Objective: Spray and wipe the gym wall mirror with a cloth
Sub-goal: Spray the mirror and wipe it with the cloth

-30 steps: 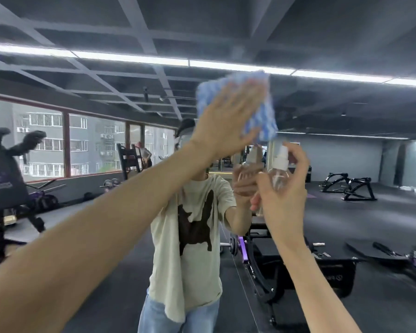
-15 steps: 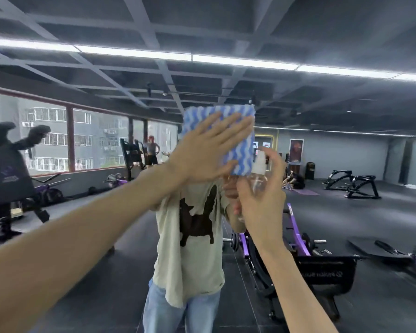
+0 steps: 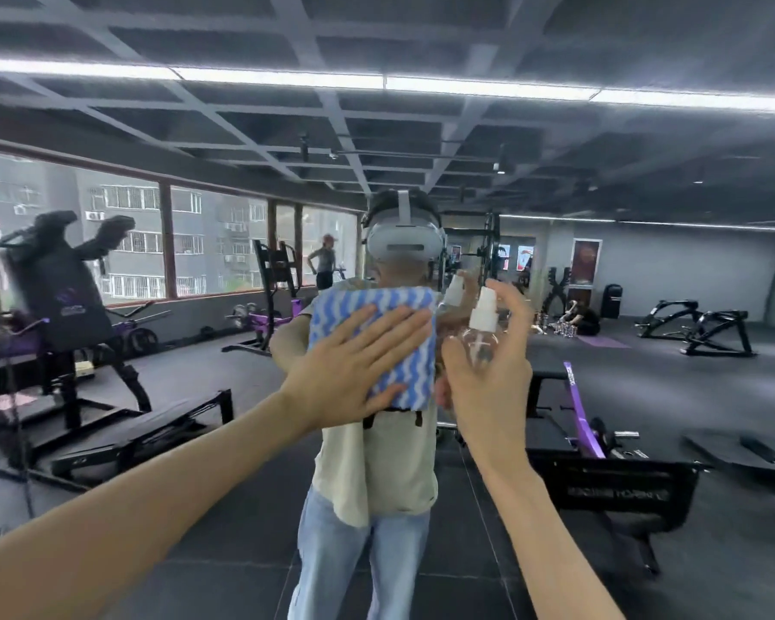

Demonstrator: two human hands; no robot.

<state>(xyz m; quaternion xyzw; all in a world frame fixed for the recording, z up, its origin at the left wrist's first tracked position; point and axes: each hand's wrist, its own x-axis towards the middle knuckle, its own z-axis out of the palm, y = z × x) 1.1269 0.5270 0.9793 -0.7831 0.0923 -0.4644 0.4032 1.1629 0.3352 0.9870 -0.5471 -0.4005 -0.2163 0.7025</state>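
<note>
Straight left fingers (image 3: 390, 329) press cloth (image 3: 368, 302) against mirror (image 3: 645, 396); right fingers (image 3: 508, 306) grip spray bottle (image 3: 482, 340).

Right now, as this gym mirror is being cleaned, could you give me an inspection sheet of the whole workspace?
Surface: large gym wall mirror, upright, filling the view; streaks cannot be told.
Job's things: blue-and-white wavy-striped cloth flat against the mirror; small clear plastic spray bottle with a white nozzle, held up just right of the cloth.
Clutter: nothing seen.
Grippers: left hand presses the cloth with straight, spread fingers; right hand grips the spray bottle.
Cables: nothing seen.
Surroundings: reflected in the mirror, black gym machines, a row of windows, ceiling light strips and the person's white headset.
</note>
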